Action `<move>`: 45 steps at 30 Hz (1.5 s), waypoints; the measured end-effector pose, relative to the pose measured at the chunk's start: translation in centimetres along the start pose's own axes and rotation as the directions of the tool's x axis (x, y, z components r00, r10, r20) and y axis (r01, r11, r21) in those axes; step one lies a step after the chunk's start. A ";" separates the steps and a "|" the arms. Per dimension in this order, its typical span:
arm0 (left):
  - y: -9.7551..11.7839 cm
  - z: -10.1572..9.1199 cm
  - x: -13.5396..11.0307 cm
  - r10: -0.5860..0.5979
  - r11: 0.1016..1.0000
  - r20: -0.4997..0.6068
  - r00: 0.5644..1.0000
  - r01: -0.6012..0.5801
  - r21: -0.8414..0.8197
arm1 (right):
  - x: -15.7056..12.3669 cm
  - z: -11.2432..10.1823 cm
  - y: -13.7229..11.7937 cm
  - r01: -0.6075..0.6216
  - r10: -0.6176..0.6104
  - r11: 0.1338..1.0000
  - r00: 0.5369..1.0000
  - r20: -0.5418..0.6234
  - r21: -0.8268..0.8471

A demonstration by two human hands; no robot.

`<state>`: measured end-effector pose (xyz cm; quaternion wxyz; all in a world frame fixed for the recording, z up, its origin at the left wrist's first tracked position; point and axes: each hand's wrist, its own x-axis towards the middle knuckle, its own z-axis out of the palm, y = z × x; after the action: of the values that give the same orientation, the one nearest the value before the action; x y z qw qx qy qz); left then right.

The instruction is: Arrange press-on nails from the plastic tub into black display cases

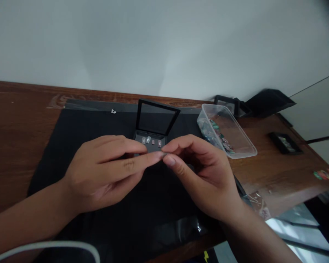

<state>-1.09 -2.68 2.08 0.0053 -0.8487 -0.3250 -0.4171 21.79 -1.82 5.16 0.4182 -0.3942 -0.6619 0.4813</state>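
Head view: both hands (164, 155) pinch fingertips together, hiding something tiny before the case (153, 128)

text: none readable | yellow mark (206, 256) at bottom edge, perhaps a sign (too small to tell)

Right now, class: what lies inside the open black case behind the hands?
The open black case holds a row of small pieces on its dark base; its nearer part is hidden by the fingertips.

We sat at a brown wooden desk (19, 135) pushed against a plain white wall (153, 44), evenly lit.
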 end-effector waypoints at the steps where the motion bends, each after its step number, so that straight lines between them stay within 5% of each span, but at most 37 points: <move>1: 0.0 0.2 0.0 -0.001 1.000 -0.027 1.000 0.001 -0.009 | 0.1 -0.1 0.0 -0.003 0.003 1.000 1.000 -0.020 -0.006; 8: -0.4 1.1 -0.4 -0.156 0.988 -0.064 0.986 0.156 0.006 | 1.2 -1.3 0.9 -0.004 -0.029 0.963 0.992 -0.119 -0.270; 18: -2.0 1.9 -1.3 -0.288 0.954 0.057 0.956 0.281 0.108 | 1.9 -1.1 2.3 -0.163 0.202 0.705 0.979 -0.026 -0.690; 32: -2.3 2.3 -1.7 -0.287 0.954 0.149 0.946 0.268 0.134 | 2.4 -1.0 2.4 -0.221 0.236 0.626 0.968 -0.088 -0.748; 45: -2.8 2.3 -1.9 -0.302 0.952 0.225 0.926 0.282 0.118 | 2.6 -1.0 3.4 -0.209 0.219 0.723 0.973 -0.069 -0.659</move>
<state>-1.85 -0.92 -1.51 -0.0609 -0.8342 -0.4630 -0.2933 22.26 1.68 2.49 0.1886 -0.5868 -0.7422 0.2632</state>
